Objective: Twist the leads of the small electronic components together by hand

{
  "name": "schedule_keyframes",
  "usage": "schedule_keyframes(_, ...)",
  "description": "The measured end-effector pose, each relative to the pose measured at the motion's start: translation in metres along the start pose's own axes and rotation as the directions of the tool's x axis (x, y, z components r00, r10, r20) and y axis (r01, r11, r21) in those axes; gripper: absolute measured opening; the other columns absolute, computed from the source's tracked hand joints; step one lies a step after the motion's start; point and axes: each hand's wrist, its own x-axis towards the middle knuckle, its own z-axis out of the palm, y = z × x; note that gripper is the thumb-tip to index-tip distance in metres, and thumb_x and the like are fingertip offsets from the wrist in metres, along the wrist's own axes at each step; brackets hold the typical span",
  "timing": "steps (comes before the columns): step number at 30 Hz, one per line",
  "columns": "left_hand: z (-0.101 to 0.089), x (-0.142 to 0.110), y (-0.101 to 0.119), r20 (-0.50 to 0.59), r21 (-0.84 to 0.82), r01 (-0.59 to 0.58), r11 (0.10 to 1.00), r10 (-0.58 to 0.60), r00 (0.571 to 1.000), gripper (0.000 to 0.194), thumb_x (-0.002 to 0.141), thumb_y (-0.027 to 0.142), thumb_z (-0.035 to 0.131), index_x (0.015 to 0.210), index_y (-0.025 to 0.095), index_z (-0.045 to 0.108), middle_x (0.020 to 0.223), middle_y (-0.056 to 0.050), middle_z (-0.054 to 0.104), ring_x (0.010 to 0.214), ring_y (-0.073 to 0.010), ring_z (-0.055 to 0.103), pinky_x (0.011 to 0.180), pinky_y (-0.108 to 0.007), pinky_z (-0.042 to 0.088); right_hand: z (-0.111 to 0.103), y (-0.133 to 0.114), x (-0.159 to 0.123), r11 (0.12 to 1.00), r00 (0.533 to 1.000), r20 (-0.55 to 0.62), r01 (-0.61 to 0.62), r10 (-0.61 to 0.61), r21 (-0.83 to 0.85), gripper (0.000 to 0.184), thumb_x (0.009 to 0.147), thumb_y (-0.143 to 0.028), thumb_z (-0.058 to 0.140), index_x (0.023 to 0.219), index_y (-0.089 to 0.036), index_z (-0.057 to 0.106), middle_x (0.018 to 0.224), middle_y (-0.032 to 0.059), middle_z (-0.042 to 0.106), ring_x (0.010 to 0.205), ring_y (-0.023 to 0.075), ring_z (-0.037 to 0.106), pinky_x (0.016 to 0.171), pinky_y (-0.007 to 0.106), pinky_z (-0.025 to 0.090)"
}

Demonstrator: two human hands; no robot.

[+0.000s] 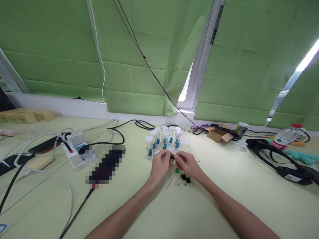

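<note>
My left hand point(159, 164) and my right hand point(186, 163) meet over the pale table point(224, 199), fingers pinched together on a small dark part point(172, 157) held between them. Just behind the hands stand several clear plastic vials point(163, 141) with white caps and blue pieces inside. On the table below my right hand lie small black parts point(185, 178), a green piece point(177, 170) and thin wire leads point(171, 181).
A white power strip point(72, 151) with cables lies at left, beside a blurred dark object point(106, 166). A small cardboard box point(217, 133), a cup point(241, 128), a plastic bottle point(284, 136) and a black headset point(286, 162) lie at right. Green blinds hang behind.
</note>
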Motion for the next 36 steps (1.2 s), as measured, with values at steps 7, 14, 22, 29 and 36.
schedule_keyframes(7, 0.0005, 0.0003, -0.0009, 0.001, 0.001, -0.006, 1.0, 0.006, 1.0, 0.024, 0.081, 0.04, 0.055, 0.074, 0.017, 0.06, 0.056, 0.001, 0.055, 0.046, -0.0121, 0.054, 0.044, -0.023, 0.044, -0.0002, -0.0026, 0.0003, 0.997, 1.0, -0.014, 0.001, -0.002, -0.074, 0.049, 0.095, -0.053, 0.041, 0.06, -0.02, 0.049, 0.05, -0.0023, 0.052, 0.046, 0.0121, 0.048, 0.052, 0.025, 0.04)
schedule_keyframes(14, 0.0006, 0.001, -0.0023, 0.017, -0.001, -0.005, 1.0, 0.005, 1.0, 0.028, 0.081, 0.044, 0.056, 0.074, 0.017, 0.06, 0.053, 0.001, 0.055, 0.046, -0.0128, 0.053, 0.043, -0.023, 0.044, 0.0001, -0.001, 0.001, 0.995, 0.999, -0.011, -0.046, 0.045, -0.094, 0.056, 0.094, -0.061, 0.034, 0.06, -0.019, 0.052, 0.045, -0.0023, 0.049, 0.045, 0.0124, 0.047, 0.051, 0.024, 0.039)
schedule_keyframes(22, 0.0011, 0.0003, -0.0023, 0.013, 0.023, -0.004, 1.0, 0.004, 1.0, 0.027, 0.084, 0.042, 0.054, 0.075, 0.017, 0.059, 0.055, 0.0, 0.056, 0.047, -0.0123, 0.054, 0.045, -0.023, 0.044, 0.0015, 0.0037, 0.0022, 0.993, 0.996, -0.034, -0.09, 0.087, -0.076, 0.059, 0.094, -0.062, 0.033, 0.058, -0.019, 0.052, 0.044, -0.0015, 0.049, 0.043, 0.0126, 0.047, 0.05, 0.025, 0.038)
schedule_keyframes(29, 0.0007, -0.0002, -0.0016, -0.017, -0.01, -0.009, 1.0, 0.009, 1.0, 0.027, 0.082, 0.042, 0.056, 0.074, 0.017, 0.058, 0.062, 0.0, 0.056, 0.049, -0.0118, 0.055, 0.044, -0.023, 0.044, 0.0004, 0.0003, 0.0014, 1.0, 0.997, -0.079, -0.006, 0.009, 0.027, 0.034, 0.089, -0.053, 0.053, 0.083, -0.019, 0.056, 0.065, -0.0014, 0.056, 0.049, 0.0116, 0.05, 0.048, 0.024, 0.041)
schedule_keyframes(36, 0.001, -0.0005, -0.0004, -0.019, -0.008, -0.005, 1.0, 0.005, 1.0, 0.027, 0.081, 0.043, 0.057, 0.073, 0.017, 0.059, 0.057, 0.001, 0.053, 0.047, -0.0124, 0.054, 0.044, -0.023, 0.043, -0.0003, -0.0017, -0.0002, 0.999, 0.995, -0.098, 0.037, -0.036, 0.013, 0.027, 0.087, -0.046, 0.058, 0.092, -0.02, 0.056, 0.075, 0.0006, 0.059, 0.056, 0.0125, 0.055, 0.054, 0.026, 0.047)
